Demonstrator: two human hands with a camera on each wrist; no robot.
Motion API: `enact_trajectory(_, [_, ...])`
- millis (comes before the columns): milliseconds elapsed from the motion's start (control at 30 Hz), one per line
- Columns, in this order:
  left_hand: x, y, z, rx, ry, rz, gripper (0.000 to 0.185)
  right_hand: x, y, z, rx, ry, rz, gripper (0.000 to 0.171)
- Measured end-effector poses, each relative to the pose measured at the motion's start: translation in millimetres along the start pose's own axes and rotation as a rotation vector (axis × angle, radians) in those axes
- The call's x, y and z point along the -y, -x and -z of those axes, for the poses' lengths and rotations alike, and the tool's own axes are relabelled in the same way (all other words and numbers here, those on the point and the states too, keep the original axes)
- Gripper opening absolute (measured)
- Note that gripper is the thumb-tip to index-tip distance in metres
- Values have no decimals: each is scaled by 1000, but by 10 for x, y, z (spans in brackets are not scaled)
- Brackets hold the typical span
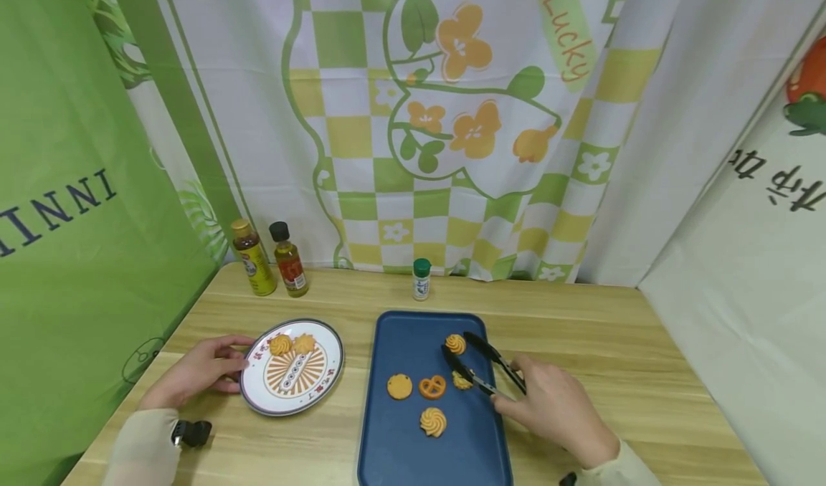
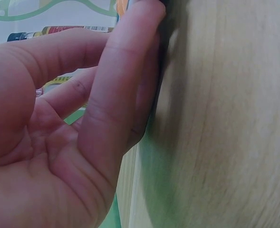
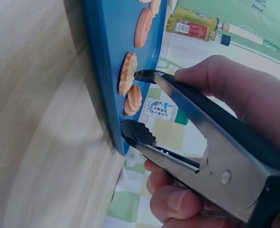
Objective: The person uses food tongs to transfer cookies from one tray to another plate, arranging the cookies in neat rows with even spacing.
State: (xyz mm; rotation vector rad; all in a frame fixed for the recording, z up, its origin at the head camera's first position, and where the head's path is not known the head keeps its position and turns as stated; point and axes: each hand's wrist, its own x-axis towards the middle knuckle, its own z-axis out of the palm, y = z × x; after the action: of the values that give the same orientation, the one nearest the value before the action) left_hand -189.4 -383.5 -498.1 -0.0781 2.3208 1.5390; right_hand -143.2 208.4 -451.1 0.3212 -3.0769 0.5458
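My right hand (image 1: pixel 548 403) grips black tongs (image 1: pixel 484 366) over a blue tray (image 1: pixel 413 457). The tong tips stand apart, one on each side of a swirl cookie (image 1: pixel 454 343) at the tray's far end. Several more cookies lie on the tray, among them a pretzel cookie (image 1: pixel 432 386) and a round cookie (image 1: pixel 399 386). In the right wrist view the tongs (image 3: pixel 192 123) gape beside a cookie (image 3: pixel 133 99) on the tray (image 3: pixel 101 61). My left hand (image 1: pixel 200 371) rests its fingertips against the left rim of a patterned plate (image 1: pixel 258 400) that holds two cookies (image 1: pixel 292 344).
Two sauce bottles (image 1: pixel 271 258) stand at the back left of the wooden table (image 1: pixel 613 342). A small green-capped jar (image 1: pixel 421 279) stands just behind the tray. Cloth backdrops close in the table on the left, back and right.
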Motion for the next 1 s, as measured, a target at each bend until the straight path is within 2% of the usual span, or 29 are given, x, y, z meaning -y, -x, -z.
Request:
enact_trajectory(567, [-5,4,-4,-3,-2,6,63,47,-4,44,10,-23,-14,54])
enact_trajectory(1000, [0,-3,-2,-7,-1,12,63,95,-46,16,-10,-23,-1,54])
